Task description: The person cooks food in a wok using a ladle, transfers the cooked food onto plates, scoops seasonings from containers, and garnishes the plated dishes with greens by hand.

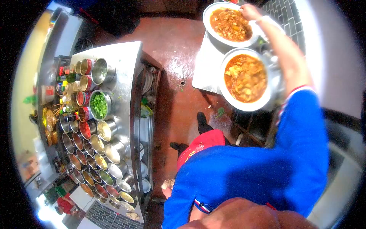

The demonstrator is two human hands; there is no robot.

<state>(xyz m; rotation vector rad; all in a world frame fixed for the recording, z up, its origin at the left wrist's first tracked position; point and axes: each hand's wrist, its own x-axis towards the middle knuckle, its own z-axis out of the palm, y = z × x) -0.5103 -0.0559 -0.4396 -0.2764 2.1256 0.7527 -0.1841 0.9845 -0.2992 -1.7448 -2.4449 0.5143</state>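
My right hand (251, 12) is at the upper right rim of a white bowl (207, 19) of reddish-brown stew. Its fingers are bent together, and what they grip, if anything, does not show. Nearer to me, a second white bowl (222, 78) holds stew with yellowish pieces in red broth. Both are by a white tabletop (202, 70). Low beside my body, my left hand (167, 192), partly hidden by my blue sleeve, holds a crumpled whitish cloth (167, 184).
A steel counter (127, 72) at the left carries several metal pots, including a pot of chopped greens (100, 105), and tins. Plates (148, 82) sit on shelves below it. Red floor (171, 57) runs between the surfaces. Another person in red (65, 205) is far off at lower left.
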